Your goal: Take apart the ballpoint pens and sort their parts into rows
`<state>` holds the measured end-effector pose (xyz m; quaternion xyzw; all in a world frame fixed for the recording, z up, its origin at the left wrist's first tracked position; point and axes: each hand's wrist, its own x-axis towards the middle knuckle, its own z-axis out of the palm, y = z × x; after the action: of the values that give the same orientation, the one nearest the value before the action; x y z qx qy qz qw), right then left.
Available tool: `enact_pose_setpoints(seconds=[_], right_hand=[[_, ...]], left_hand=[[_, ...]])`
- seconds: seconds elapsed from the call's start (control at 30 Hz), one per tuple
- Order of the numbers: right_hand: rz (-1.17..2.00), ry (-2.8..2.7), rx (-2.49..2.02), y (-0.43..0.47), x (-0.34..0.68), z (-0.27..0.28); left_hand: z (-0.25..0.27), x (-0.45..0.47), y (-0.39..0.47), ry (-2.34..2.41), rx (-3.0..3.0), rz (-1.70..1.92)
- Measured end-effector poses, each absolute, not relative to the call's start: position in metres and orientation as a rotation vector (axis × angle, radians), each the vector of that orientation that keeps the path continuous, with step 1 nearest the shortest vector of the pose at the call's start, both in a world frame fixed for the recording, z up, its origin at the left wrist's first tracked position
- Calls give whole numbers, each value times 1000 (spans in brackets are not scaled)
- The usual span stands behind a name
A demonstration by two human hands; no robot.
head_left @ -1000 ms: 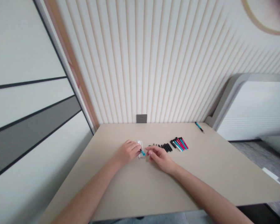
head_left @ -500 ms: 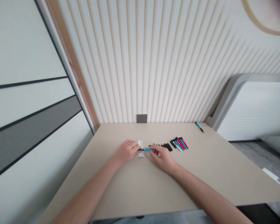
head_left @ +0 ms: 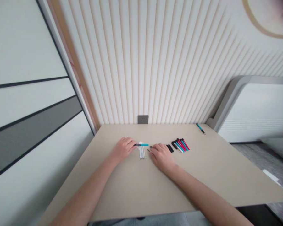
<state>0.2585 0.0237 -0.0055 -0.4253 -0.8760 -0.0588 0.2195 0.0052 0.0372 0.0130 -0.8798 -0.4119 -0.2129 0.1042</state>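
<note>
My left hand is closed on the black end of a pen barrel, whose blue end points right. The barrel lies level across the upper part of several white pen refills on the table. My right hand is lowered to the table with its fingers bent together, beside a few small metallic pen parts. What its fingertips hold, if anything, is too small to make out. Just right of this hand lie several short black pen pieces, partly hidden by it.
Several black, white, blue and red pen barrels lie in a row farther right. One blue and black pen rests near the back right corner of the beige table. A dark wall socket sits behind the table.
My right hand has let go of the pen's blue end and moved down to the small parts. My left hand has shifted left and slightly back with the barrel.
</note>
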Motion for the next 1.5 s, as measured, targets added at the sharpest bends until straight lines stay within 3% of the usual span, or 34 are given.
enact_pose_setpoints(seconds=[0.27,1.5], right_hand=[[-225,-2432,-1240,34,248,-13],[81,-2195,-947,32,270,-11]], left_hand=[[9,11,36,-1237,-2601,-620],[8,14,34,-1157,-2662,-695]])
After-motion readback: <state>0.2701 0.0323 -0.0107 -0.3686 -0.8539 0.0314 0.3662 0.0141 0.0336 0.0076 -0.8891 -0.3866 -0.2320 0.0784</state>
